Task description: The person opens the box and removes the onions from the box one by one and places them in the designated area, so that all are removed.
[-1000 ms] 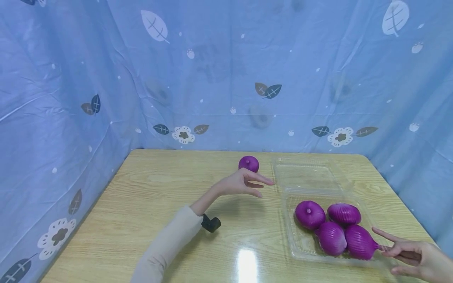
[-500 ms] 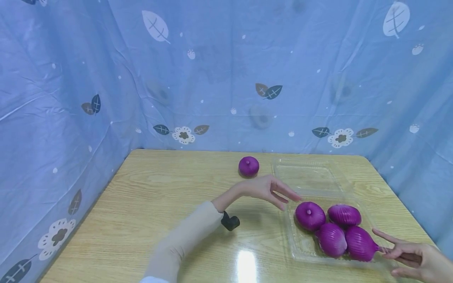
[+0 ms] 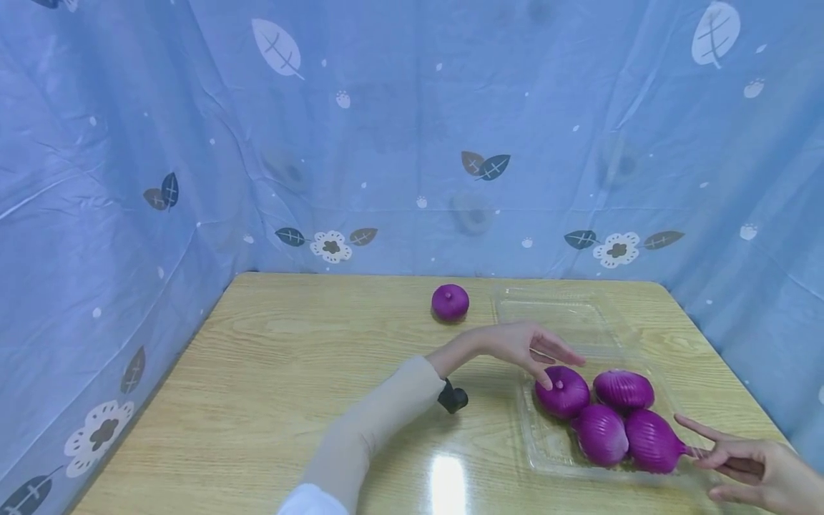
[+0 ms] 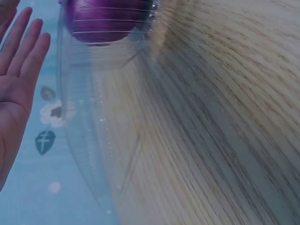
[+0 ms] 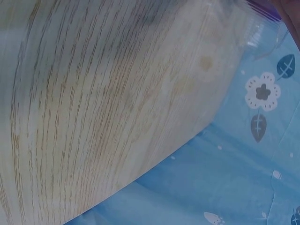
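Observation:
Several purple onions sit in the front half of a clear plastic clamshell box [image 3: 537, 458] at the table's right. My left hand [image 3: 521, 343] hovers over the box's left side, its thumb overlapping the back-left onion [image 3: 566, 400] in the head view. In the left wrist view, that hand's fingers [image 4: 28, 56] are extended beside the clear wall, with a purple onion [image 4: 105, 21] behind it. My right hand [image 3: 762, 465] is at the box's front-right edge, fingers spread, fingertips beside the stem of the front-right onion [image 3: 653, 443]. Only a sliver of it shows in the right wrist view.
Another purple onion [image 3: 450, 302] stands alone on the wooden table [image 3: 290, 372], near the back edge and left of the box. The box's lid half [image 3: 553, 312] lies opened toward the back. A blue patterned curtain [image 3: 386, 143] surrounds the table.
My left hand has moved right and slightly forward, from beside the lone onion to over the back-left onion in the box. The right hand and the onions have stayed put.

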Tool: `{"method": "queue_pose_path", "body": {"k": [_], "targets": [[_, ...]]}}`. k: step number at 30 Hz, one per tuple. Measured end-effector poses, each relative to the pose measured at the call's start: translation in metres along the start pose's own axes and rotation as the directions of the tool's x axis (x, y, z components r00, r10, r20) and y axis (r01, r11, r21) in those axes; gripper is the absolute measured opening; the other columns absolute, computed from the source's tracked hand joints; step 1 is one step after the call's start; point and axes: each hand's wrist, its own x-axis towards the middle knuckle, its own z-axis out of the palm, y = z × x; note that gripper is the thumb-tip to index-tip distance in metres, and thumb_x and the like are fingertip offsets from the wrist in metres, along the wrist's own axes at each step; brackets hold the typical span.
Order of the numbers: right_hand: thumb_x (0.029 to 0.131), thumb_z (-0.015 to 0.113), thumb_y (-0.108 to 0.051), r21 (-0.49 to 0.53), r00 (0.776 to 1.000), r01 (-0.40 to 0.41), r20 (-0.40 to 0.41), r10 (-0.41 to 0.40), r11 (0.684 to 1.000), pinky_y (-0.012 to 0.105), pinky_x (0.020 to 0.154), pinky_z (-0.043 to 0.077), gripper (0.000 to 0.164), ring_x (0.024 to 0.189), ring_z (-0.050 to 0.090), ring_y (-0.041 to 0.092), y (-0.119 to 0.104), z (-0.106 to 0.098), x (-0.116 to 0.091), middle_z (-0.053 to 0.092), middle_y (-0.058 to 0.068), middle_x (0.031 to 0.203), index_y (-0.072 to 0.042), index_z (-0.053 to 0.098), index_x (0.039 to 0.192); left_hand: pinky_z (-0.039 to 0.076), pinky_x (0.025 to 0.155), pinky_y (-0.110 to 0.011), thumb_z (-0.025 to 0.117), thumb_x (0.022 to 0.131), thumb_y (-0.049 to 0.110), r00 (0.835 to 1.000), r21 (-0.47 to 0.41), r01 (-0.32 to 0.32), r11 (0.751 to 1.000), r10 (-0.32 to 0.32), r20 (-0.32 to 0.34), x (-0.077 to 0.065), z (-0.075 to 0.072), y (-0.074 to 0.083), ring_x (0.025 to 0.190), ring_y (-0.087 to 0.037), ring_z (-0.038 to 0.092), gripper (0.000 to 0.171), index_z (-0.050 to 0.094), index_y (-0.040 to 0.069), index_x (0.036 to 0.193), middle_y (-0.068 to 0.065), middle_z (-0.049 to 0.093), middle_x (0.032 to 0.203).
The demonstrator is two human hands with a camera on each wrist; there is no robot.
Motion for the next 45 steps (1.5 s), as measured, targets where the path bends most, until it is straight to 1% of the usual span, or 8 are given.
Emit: {"method": "queue_pose_path", "body": {"k": [7,13,20,25,28,31,41,45], "targets": [[0.075,0.05,0.035,0.035,0.999,0.034,0.016,-0.035,0.999,0.021,0.089,0.049,0.044,0.119,0.055,0.012,0.001,0.001,0.001,0.03,-0.015,0.153,0.009,0.061,0.109,0.034,0.101,-0.009,0.078,0.075,-0.003,0.996,0.216,0.065,0.974,-0.075,0.039,0.009,0.007,-0.006,0.123,0.001,0.047,0.065,0.052,0.001,0.134,-0.008,0.051,0.14],[0.075,0.051,0.034,0.011,1.0,0.028,0.005,-0.028,1.0,0.02,0.088,0.05,0.045,0.118,0.055,0.011,-0.001,0.0,0.001,0.031,-0.016,0.152,0.007,0.063,0.109,0.033,0.098,-0.005,0.08,0.077,0.01,0.994,0.507,0.085,0.858,-0.106,0.014,0.018,0.013,-0.007,0.123,0.003,0.045,0.065,0.054,0.013,0.136,0.002,0.054,0.138],[0.078,0.05,0.032,0.058,1.0,-0.021,0.003,0.021,0.998,0.021,0.087,0.051,0.039,0.117,0.057,0.012,-0.002,0.001,0.002,0.032,-0.019,0.15,0.01,0.062,0.109,0.029,0.096,-0.003,0.082,0.074,0.013,0.993,0.587,0.074,0.806,-0.114,0.032,0.028,0.023,-0.007,0.123,0.003,0.043,0.068,0.054,0.013,0.136,0.003,0.052,0.139],[0.078,0.05,0.032,0.036,1.0,-0.019,-0.007,0.019,0.999,0.02,0.086,0.051,0.04,0.116,0.058,0.012,-0.002,0.0,0.001,0.033,-0.02,0.149,0.009,0.063,0.108,0.027,0.099,-0.005,0.084,0.073,0.02,0.989,0.675,0.046,0.736,-0.13,0.074,0.028,0.025,-0.006,0.126,0.002,0.039,0.079,0.047,0.02,0.142,0.005,0.046,0.144],[0.078,0.05,0.032,0.025,1.0,-0.01,-0.005,0.01,1.0,0.019,0.087,0.05,0.042,0.116,0.058,0.013,-0.001,0.0,0.001,0.032,-0.019,0.15,0.007,0.063,0.109,0.027,0.099,-0.005,0.084,0.073,0.019,0.99,0.668,0.022,0.744,-0.11,0.09,0.025,0.025,-0.004,0.125,0.001,0.04,0.079,0.047,0.019,0.142,0.004,0.047,0.142],[0.077,0.049,0.034,0.03,1.0,0.007,0.0,-0.007,1.0,0.02,0.088,0.05,0.044,0.117,0.057,0.014,0.0,0.0,0.0,0.032,-0.018,0.151,0.007,0.062,0.109,0.029,0.098,-0.006,0.085,0.073,0.017,0.993,0.629,-0.004,0.778,-0.072,0.095,0.02,0.022,-0.003,0.123,-0.001,0.04,0.077,0.049,0.015,0.141,0.001,0.049,0.139],[0.074,0.047,0.038,0.044,0.999,0.05,0.01,-0.05,0.998,0.018,0.093,0.047,0.05,0.123,0.05,0.009,0.003,0.0,0.0,0.029,-0.014,0.154,0.008,0.062,0.112,0.047,0.09,-0.015,0.081,0.07,-0.002,1.0,0.251,-0.025,0.968,0.024,0.008,-0.008,0.006,0.004,0.114,-0.005,0.047,0.07,0.045,0.007,0.131,-0.005,0.046,0.132],[0.075,0.048,0.036,0.037,1.0,0.031,0.004,-0.031,0.999,0.017,0.092,0.047,0.05,0.122,0.051,0.009,0.002,0.0,-0.001,0.03,-0.015,0.153,0.006,0.063,0.112,0.046,0.093,-0.018,0.079,0.074,-0.001,0.999,0.191,-0.04,0.981,0.044,-0.017,-0.019,0.005,0.006,0.118,-0.005,0.044,0.074,0.042,0.01,0.137,-0.006,0.041,0.138]]}}
